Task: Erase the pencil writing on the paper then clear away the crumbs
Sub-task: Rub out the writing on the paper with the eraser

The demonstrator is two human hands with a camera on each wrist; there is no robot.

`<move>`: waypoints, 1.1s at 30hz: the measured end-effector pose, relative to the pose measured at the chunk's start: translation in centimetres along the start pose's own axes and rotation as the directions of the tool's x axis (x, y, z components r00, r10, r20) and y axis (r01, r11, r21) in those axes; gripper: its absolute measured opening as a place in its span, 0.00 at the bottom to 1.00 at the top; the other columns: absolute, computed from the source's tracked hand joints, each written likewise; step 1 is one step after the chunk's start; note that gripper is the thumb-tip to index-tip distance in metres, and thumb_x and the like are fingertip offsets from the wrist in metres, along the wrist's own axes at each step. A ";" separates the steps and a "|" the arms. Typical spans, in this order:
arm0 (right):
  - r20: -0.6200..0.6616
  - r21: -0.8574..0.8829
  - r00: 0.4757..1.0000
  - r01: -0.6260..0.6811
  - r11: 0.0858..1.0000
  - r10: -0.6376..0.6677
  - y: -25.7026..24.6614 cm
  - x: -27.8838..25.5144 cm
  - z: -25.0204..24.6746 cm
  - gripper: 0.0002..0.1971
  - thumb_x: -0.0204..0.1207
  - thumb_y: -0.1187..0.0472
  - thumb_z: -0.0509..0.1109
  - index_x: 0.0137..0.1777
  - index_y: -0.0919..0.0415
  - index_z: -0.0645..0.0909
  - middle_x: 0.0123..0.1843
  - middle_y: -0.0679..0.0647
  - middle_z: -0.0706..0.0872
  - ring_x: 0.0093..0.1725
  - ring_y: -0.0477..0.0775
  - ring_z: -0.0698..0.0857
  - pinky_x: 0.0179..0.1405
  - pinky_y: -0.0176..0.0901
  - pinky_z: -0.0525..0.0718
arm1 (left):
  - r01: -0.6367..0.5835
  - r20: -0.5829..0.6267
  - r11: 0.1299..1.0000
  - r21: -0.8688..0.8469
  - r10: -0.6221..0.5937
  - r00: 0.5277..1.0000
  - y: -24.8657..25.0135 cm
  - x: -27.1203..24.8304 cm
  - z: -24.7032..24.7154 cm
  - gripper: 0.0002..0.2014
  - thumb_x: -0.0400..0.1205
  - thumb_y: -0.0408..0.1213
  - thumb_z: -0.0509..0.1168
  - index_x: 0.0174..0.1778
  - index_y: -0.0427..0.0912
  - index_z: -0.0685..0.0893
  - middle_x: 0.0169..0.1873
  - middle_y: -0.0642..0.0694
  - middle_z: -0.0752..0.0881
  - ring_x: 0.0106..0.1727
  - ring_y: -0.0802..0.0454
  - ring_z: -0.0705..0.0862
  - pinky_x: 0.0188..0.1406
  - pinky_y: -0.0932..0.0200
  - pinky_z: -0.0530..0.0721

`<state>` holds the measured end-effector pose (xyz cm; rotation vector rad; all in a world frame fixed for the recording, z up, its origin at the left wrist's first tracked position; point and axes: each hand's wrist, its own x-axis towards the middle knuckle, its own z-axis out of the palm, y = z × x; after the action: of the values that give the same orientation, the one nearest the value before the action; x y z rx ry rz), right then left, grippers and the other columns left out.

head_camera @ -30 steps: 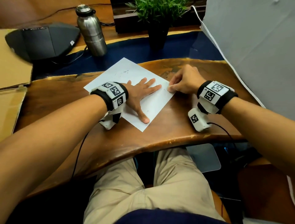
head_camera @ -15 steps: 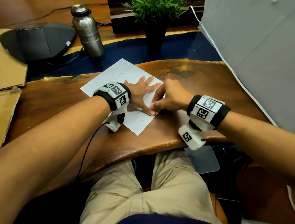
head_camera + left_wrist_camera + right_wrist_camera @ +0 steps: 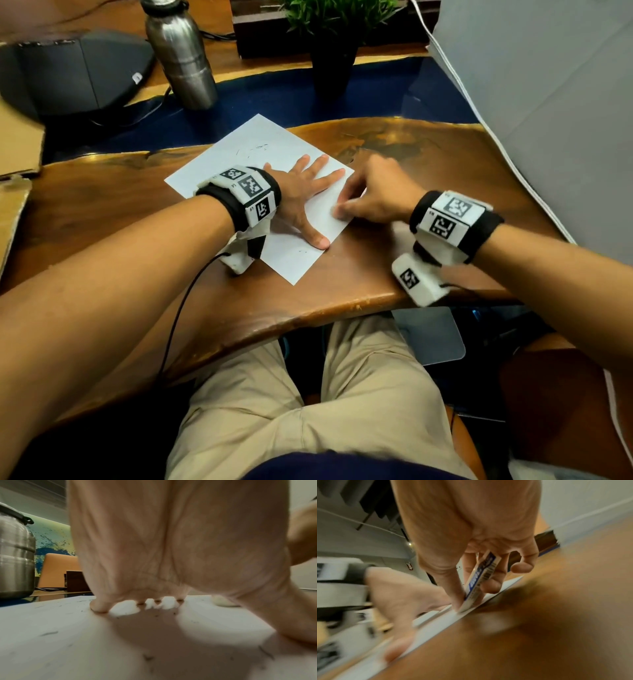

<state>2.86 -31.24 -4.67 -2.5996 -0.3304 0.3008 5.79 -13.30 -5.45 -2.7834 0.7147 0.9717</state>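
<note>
A white sheet of paper (image 3: 253, 150) lies at an angle on the wooden desk (image 3: 428, 154), with faint pencil marks (image 3: 255, 149) near its far corner. My left hand (image 3: 305, 192) lies flat on the paper with fingers spread, pressing it down. My right hand (image 3: 370, 202) pinches a white eraser (image 3: 479, 580) in a blue and white sleeve, its tip pressed on the paper's right edge. Dark eraser crumbs (image 3: 147, 658) are scattered over the paper (image 3: 51, 649) around my left palm (image 3: 171, 540).
A steel bottle (image 3: 181, 54), a dark grey device (image 3: 68, 68) and a potted plant (image 3: 332, 37) stand beyond the paper. Cardboard (image 3: 17, 144) lies at the left. A grey panel (image 3: 548, 85) rises at the right. The desk's front edge (image 3: 308, 318) is above my knees.
My right hand swept the eraser from the paper's right corner down toward my left thumb, then back out to the right edge. My left hand stayed flat on the paper.
</note>
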 end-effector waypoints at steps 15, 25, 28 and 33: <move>-0.001 -0.070 1.000 0.013 0.997 -0.013 0.3 1.4 -0.5 0.04 0.64 0.56 0.77 0.33 0.56 0.91 0.30 0.48 0.89 0.33 0.47 0.86 0.30 0.45 0.84 | 0.007 0.008 1.000 0.008 -0.007 1.000 0.1 0.2 0.0 0.72 0.52 0.77 0.71 0.80 0.65 0.26 0.82 0.55 0.24 0.84 0.46 0.27 0.75 0.17 0.45; 0.156 -0.070 0.983 0.109 0.992 -0.097 -1.5 -0.3 0.6 0.05 0.68 0.53 0.81 0.36 0.54 0.92 0.34 0.45 0.89 0.37 0.43 0.85 0.33 0.33 0.80 | -0.001 0.007 1.000 0.016 0.000 1.000 -0.2 0.4 0.2 0.74 0.45 0.81 0.65 0.80 0.65 0.26 0.81 0.55 0.22 0.83 0.47 0.26 0.75 0.17 0.46; 0.034 -0.051 0.999 -0.002 0.999 0.003 1.0 2.1 -1.6 0.07 0.68 0.53 0.82 0.34 0.55 0.91 0.34 0.48 0.90 0.37 0.46 0.87 0.35 0.42 0.84 | 0.008 0.007 1.000 0.014 -0.008 1.000 -0.1 0.6 0.2 0.73 0.47 0.80 0.66 0.78 0.66 0.23 0.81 0.55 0.23 0.84 0.46 0.27 0.75 0.17 0.47; -0.014 -0.101 1.000 0.005 0.995 -0.006 -0.2 2.2 -1.4 0.04 0.66 0.58 0.79 0.31 0.54 0.89 0.32 0.49 0.89 0.36 0.50 0.88 0.30 0.41 0.82 | 0.005 -0.010 1.000 0.013 -0.004 1.000 -0.1 0.5 0.2 0.72 0.52 0.78 0.70 0.80 0.65 0.26 0.82 0.54 0.24 0.84 0.45 0.28 0.74 0.16 0.47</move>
<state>5.27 -31.08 -3.70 -2.6987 -0.3564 0.2696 6.11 -13.34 -5.94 -2.7794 0.7132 0.9495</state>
